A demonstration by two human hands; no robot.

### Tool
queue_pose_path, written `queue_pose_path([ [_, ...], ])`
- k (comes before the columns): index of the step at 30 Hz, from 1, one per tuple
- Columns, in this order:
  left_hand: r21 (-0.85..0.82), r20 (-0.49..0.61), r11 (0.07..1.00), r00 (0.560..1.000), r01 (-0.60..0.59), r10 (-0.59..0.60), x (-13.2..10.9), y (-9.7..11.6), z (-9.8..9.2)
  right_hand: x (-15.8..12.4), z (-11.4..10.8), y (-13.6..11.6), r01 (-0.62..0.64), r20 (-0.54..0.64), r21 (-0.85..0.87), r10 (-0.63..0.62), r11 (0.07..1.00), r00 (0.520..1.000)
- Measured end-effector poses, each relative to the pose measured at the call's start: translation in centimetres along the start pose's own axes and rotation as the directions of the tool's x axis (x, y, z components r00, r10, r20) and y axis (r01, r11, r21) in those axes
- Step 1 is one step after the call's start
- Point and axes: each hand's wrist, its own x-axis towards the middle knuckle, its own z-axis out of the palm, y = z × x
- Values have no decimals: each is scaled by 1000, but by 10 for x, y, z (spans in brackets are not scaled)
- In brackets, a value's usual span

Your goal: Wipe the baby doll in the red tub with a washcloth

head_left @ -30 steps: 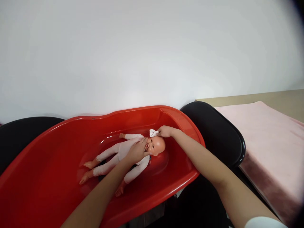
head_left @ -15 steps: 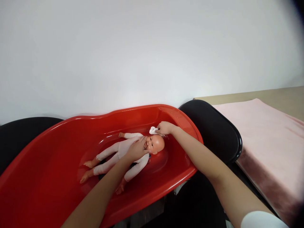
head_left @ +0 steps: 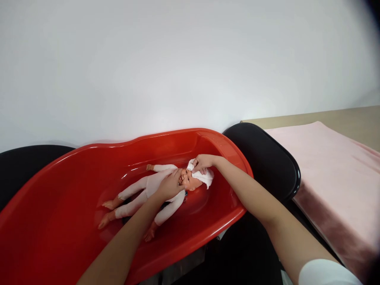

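Note:
A baby doll [head_left: 154,185] in pale pink clothes lies on its back in a red baby bathtub [head_left: 68,186], its head to the right. My left hand [head_left: 172,185] is wrapped around the doll's upper chest and neck, just below the chin, thumb and fingers on either side. Over the doll's forehead and crown, my right hand [head_left: 203,162] pinches a white washcloth [head_left: 204,177], which drapes across the top of the head. Part of the cloth is hidden under my fingers.
Right of the tub is a black rounded seat or panel [head_left: 261,158], and past it a pink-covered surface [head_left: 329,166] with a beige edge behind. Another black rounded shape [head_left: 26,162] stands at the left. A white wall [head_left: 166,67] rises behind the tub.
My right hand has moved slightly left and toward me, bringing the washcloth from beyond the doll's head onto its forehead and crown. My left hand stays at the doll's neck.

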Motion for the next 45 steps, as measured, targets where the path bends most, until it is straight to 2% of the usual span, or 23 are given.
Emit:
queue_pose_path([
  [3, -5, -3, 1000, 1000, 2, -2, 4, -7, 4, 5, -1, 3, 42, -239, -196, -89, 980, 967],
  [5, 2, 4, 1000, 1000, -6, 6, 6, -10, 5, 8, 0, 4, 81, -300, -289, -171, 954, 939],
  [6, 6, 7, 1000, 1000, -13, 13, 7, -11, 5, 9, 1, 4, 106, -264, -306, -191, 946, 945],
  [9, 11, 13, 1000, 1000, -25, 25, 6, -10, 5, 10, 5, 6, 142, -26, -240, -152, 960, 988],
  [11, 7, 18, 1000, 1000, -14, 14, 6, -9, 4, 10, 6, 6, 132, 44, -201, -126, 971, 991],
  [17, 22, 20, 1000, 1000, 9, -9, 7, -10, 4, 7, -1, 3, 145, 11, -189, -145, 971, 989],
  [20, 40, 19, 999, 1000, 0, -1, 8, -11, 5, 6, -1, 2, 105, 10, -172, -105, 979, 994],
  [24, 46, 20, 999, 1000, -9, 8, 10, -14, 6, 6, 3, 4, 11, 84, -91, -4, 996, 996],
  [29, 36, 27, 999, 999, 26, -27, 12, -19, 7, 10, 0, 8, 156, 8, -181, -157, 971, 988],
  [34, 46, 30, 999, 1000, 7, -8, 11, -16, 6, 14, 2, 8, 126, 55, -204, -117, 971, 992],
  [39, 41, 30, 999, 999, 27, -28, 10, -14, 6, 16, 0, 12, 181, 46, -244, -175, 953, 983],
  [45, 35, 20, 999, 1000, 19, -20, 10, -16, 8, 18, -3, 14, 165, 67, -249, -153, 954, 986],
])
